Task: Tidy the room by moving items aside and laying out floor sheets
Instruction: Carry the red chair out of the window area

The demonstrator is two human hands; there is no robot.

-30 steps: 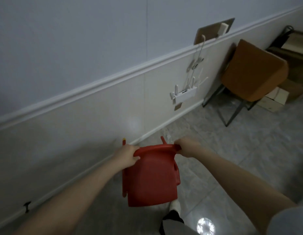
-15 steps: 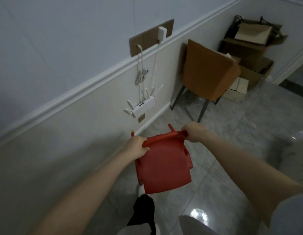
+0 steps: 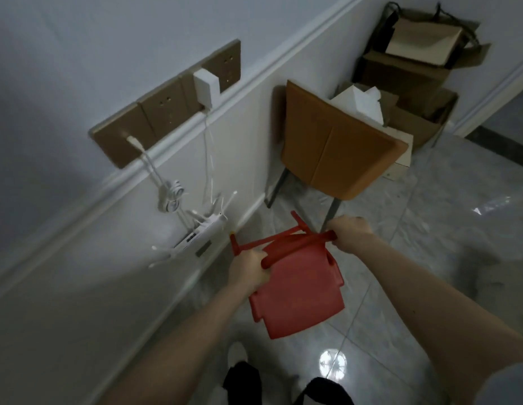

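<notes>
A small red plastic stool [image 3: 298, 290] hangs in the air above the tiled floor, its flat seat facing me and its legs pointing away. My left hand [image 3: 246, 270] grips its left edge near a leg. On the opposite edge, my right hand [image 3: 351, 232] is closed around the stool's frame. Both arms reach forward from the bottom of the view. The stool is close to the wall on the left.
An orange chair [image 3: 339, 153] with metal legs stands ahead by the wall. Behind it are stacked cardboard boxes [image 3: 412, 83] and white boxes. A white router [image 3: 200, 238] and cables hang from brown wall sockets [image 3: 166, 109]. A clear plastic sheet [image 3: 473, 206] lies at right.
I have walked forward along the wall carrying the stool. The orange chair, boxes and wall sockets are now closer and larger. Both hands keep their grip.
</notes>
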